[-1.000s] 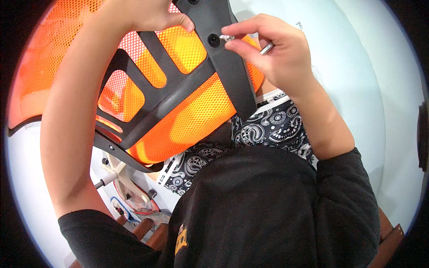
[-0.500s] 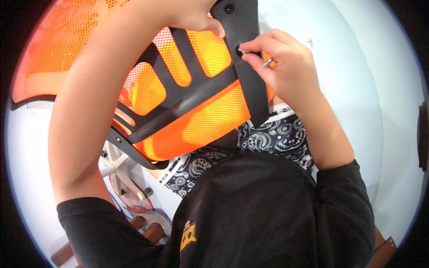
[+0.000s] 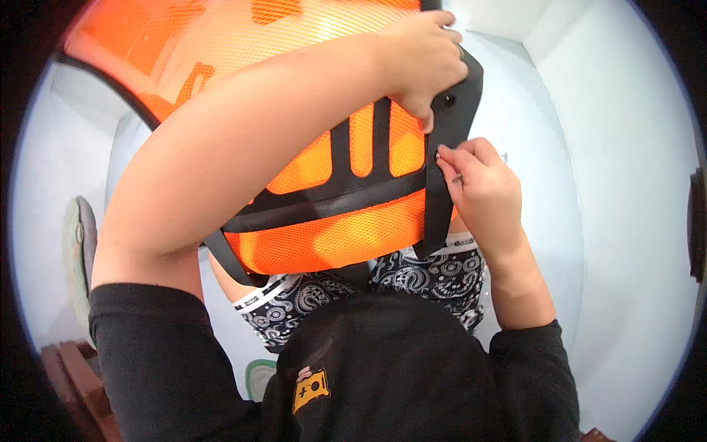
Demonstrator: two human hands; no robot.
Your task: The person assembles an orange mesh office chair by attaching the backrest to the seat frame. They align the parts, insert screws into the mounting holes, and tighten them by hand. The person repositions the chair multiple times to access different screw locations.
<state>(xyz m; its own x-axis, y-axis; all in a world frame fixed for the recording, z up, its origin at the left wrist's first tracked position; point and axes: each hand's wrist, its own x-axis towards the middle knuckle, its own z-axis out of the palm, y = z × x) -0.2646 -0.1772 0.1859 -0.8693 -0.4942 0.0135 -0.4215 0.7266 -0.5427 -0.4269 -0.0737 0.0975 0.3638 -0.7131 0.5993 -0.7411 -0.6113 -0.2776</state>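
An orange mesh chair backrest (image 3: 339, 243) with a black plastic frame lies in front of the person, its lower edge above a pair of black-and-white paisley shorts (image 3: 409, 280); whether it rests on the thighs I cannot tell. Both hands are at the black side bar (image 3: 440, 214) along its right edge.

The left forearm crosses the backrest from its left edge. The left hand (image 3: 423, 62) is clamped on the upper part of that side bar — thumb against the inner edge, the other fingers bent over the outer edge. Just below that hand, a dark round hole (image 3: 449, 99) shows in the bar.

Lower on the same bar, the right hand (image 3: 486, 191) has thumb and forefinger pinched together on a small metal fastener (image 3: 439, 155), mostly hidden by the fingertips. The end of a metal rod (image 3: 458, 179) pokes out from between the fingers; the rest is hidden in the fist.

Left of the bar, a black crosspiece (image 3: 317, 211) spans the backrest near its lower edge, with upright slats above it. The person's black T-shirt (image 3: 398, 368) carries a yellow cartoon patch (image 3: 311, 392).
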